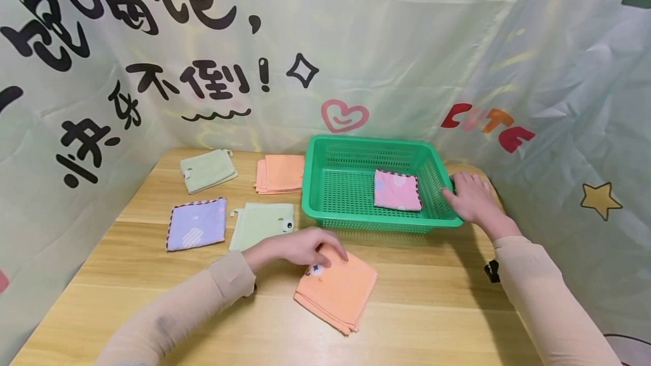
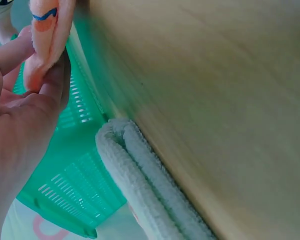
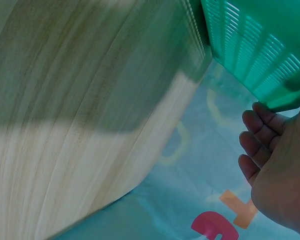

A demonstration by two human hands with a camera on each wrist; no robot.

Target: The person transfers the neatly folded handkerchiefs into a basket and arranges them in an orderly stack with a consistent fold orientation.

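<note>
My left hand (image 1: 304,245) pinches the upper edge of a folded orange towel (image 1: 342,290) in front of the basket. In the left wrist view the thumb and fingers close on the folded edge of that orange towel (image 2: 51,37). At the right end of the green plastic basket (image 1: 366,222), my right hand (image 1: 473,197) holds the rim, thumb over the top. The right wrist view shows its fingers (image 3: 257,142) curled at the basket's outer side. A folded pink towel (image 1: 396,191) with a dark striped edge lies inside the basket.
Left of the basket lie another folded orange towel (image 1: 280,174), a pale green towel (image 1: 208,171), a purple towel (image 1: 197,225) and a second pale green towel (image 1: 261,225) beside my left wrist. A printed cloth (image 1: 386,44) hangs behind the wooden table (image 1: 422,309).
</note>
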